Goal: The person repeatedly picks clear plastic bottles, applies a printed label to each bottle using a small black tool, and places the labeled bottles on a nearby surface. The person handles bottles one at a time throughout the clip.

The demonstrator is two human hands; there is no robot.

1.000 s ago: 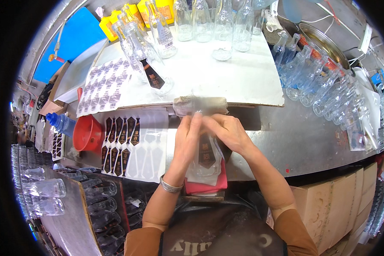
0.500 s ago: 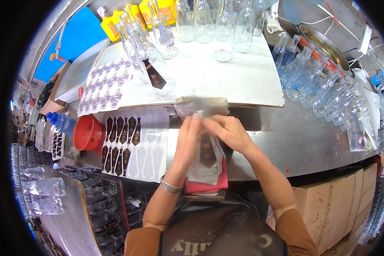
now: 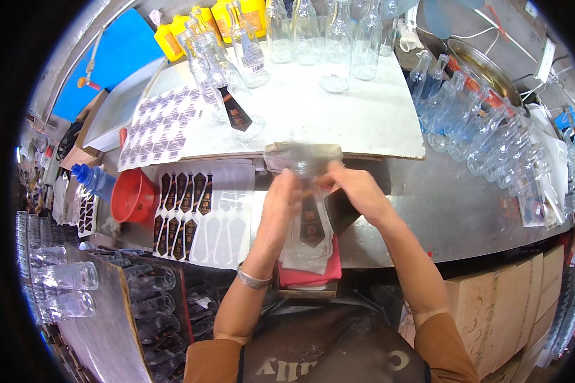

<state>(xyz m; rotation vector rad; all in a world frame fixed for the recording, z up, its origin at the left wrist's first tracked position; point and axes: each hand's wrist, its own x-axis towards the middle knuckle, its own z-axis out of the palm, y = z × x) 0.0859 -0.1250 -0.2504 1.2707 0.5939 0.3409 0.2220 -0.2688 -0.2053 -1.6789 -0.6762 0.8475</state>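
A clear glass bottle (image 3: 305, 247) lies in front of me with its base toward me and a black tie-shaped label (image 3: 312, 220) on its upper side. My left hand (image 3: 280, 199) is closed along the bottle's left side near the neck. Its fingertips are partly hidden. On the other side, my right hand (image 3: 363, 196) has its fingers curled near the neck and grips a dark flat piece (image 3: 342, 212), like a scraper. Beneath the bottle lie a pale cloth and a pink cloth (image 3: 310, 277). A rolled beige cloth (image 3: 276, 157) sits beyond the neck, partly blurred.
A sheet of black tie-shaped labels (image 3: 184, 210) lies left, beside a red bowl (image 3: 133, 195). On the white board (image 3: 364, 121) stand several bottles, one with a black label (image 3: 235, 113). More bottles (image 3: 473, 127) lean at right. Cardboard boxes (image 3: 485, 306) stand below the metal table.
My right hand has moved slightly right and turned, so more of the dark flat piece shows. My left hand stays by the bottle, and more of the label is visible.
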